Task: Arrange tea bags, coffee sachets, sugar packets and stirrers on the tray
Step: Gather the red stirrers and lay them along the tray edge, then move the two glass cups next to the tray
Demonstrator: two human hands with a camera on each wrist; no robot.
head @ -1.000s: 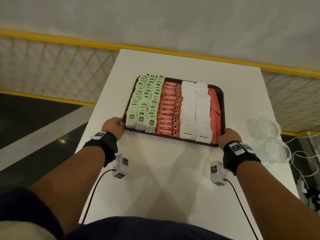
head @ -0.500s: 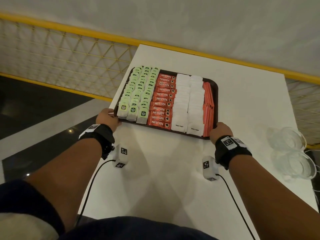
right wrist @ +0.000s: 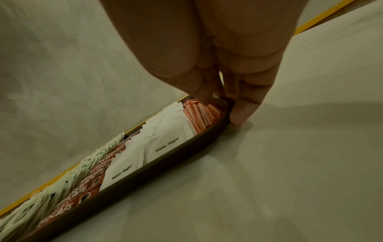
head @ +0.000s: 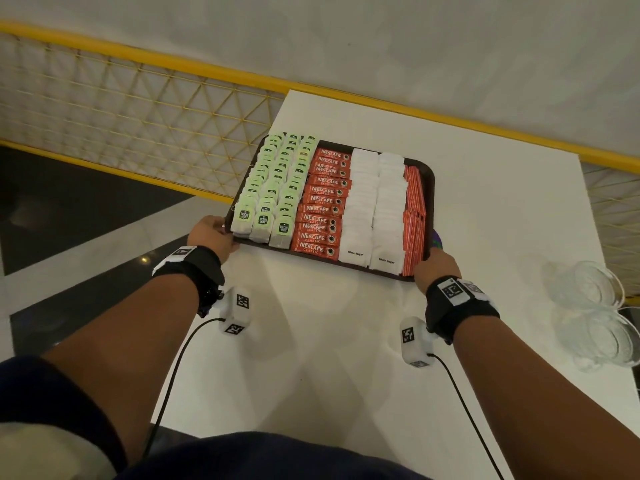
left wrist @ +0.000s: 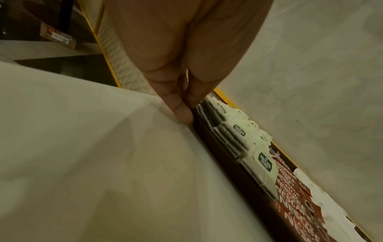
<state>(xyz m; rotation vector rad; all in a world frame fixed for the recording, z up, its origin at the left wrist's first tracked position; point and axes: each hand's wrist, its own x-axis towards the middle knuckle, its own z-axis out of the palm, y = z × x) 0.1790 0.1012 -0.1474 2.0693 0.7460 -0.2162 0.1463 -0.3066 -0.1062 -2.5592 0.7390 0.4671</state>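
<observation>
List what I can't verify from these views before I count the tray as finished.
- Head view: fingers of the left hand and right hand are hidden behind the tray corners.
- Head view: a purple object past the tray's right edge is mostly hidden by the right hand.
- Head view: clear glass items are cut off at the right edge.
- Wrist views: the tray's far end is blurred.

Smooth dark tray (head: 429, 181), paper sugar packets (head: 388, 216)

Even overhead light is seen in the head view; edges are bowed. Both wrist views are dim, soft, with motion blur.
</observation>
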